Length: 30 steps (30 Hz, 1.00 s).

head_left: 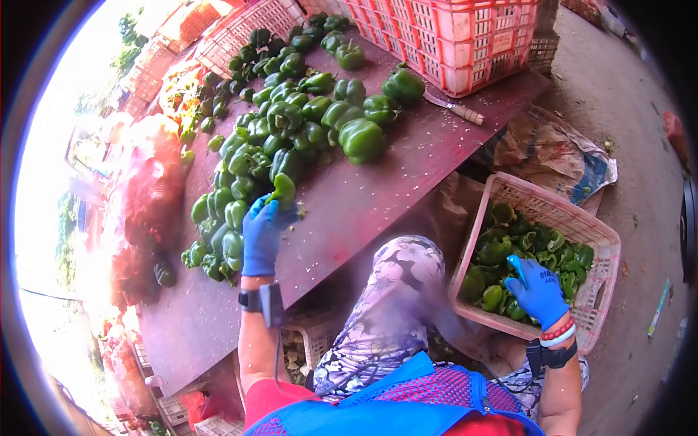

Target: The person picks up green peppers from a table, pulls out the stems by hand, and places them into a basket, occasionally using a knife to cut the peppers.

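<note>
Left hand [260, 238]: fingers clamped on green bell pepper piece [283, 190], above worktop [345, 207], nine o'clock; light grip likely best. Right hand [539, 293]: at plastic crate [602, 282], four o'clock; finger closure indeterminable.

The left forearm [256, 330] reaches almost straight forward, and the gloved left hand [262, 236] is raised at its end, thumb and fingers drawn together at the tips. The right forearm [561, 389] reaches forward on the other side, the gloved right hand [539, 292] angled inward, knuckles up, fingers bent. The hands are well apart.
</note>
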Each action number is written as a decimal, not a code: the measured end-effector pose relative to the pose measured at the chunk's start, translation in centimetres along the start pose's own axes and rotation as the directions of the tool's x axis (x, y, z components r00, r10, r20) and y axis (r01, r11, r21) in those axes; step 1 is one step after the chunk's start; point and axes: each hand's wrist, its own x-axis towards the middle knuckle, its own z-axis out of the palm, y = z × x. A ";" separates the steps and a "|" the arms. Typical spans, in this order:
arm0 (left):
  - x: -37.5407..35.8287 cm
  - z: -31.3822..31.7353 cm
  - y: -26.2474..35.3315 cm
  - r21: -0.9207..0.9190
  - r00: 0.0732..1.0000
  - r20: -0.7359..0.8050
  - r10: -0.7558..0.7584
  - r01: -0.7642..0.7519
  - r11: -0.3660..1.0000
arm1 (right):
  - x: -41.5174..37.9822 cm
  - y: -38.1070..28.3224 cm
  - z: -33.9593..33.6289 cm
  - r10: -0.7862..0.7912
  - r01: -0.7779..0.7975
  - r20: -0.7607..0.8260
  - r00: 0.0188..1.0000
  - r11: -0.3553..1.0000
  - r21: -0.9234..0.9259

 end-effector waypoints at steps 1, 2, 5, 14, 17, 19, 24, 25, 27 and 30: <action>-2.1 2.8 2.6 -0.168 0.992 0.111 -0.065 0.084 0.982 | 0.3 -0.6 -0.1 0.028 -0.032 0.022 0.999 0.978 0.205; -3.8 5.8 4.7 -0.322 0.965 0.236 -0.112 0.186 0.928 | 0.5 -1.1 -0.3 0.054 -0.068 0.045 0.998 0.915 0.398; -6.8 14.9 6.9 -0.011 0.867 0.498 -0.010 0.017 1.000 | 1.1 -2.4 -0.5 -0.021 -0.159 0.181 0.983 0.390 0.907; -9.1 26.0 8.4 0.264 0.750 0.583 0.311 -0.538 0.801 | -0.7 0.2 -4.5 0.339 -0.139 0.016 0.941 0.342 0.929; -2.8 16.9 3.5 0.769 0.791 0.324 0.518 -0.539 0.342 | -2.3 3.5 -3.5 0.282 -0.299 -0.370 0.885 0.954 0.010; -0.8 10.6 -0.3 0.990 0.880 0.143 0.454 -0.129 -0.062 | -3.0 4.8 -2.5 0.145 -0.293 -0.402 0.904 0.895 -0.337; 3.8 2.6 -8.9 1.000 0.882 -0.015 0.472 0.006 0.021 | -2.0 3.9 -1.8 0.219 -0.228 -0.076 0.973 0.964 -0.138; 4.3 2.8 -8.4 0.998 0.890 -0.030 0.456 0.004 0.058 | -1.8 3.1 -1.5 0.227 -0.231 -0.044 0.973 0.960 -0.159; 4.6 3.1 -7.2 0.992 0.908 -0.061 0.415 0.009 0.125 | -1.3 2.2 -1.2 0.203 -0.201 -0.011 0.979 0.957 -0.210; 3.6 3.4 -4.5 0.997 0.954 -0.022 0.298 0.000 0.074 | -0.3 1.2 -1.1 0.187 -0.177 0.027 0.982 0.960 -0.217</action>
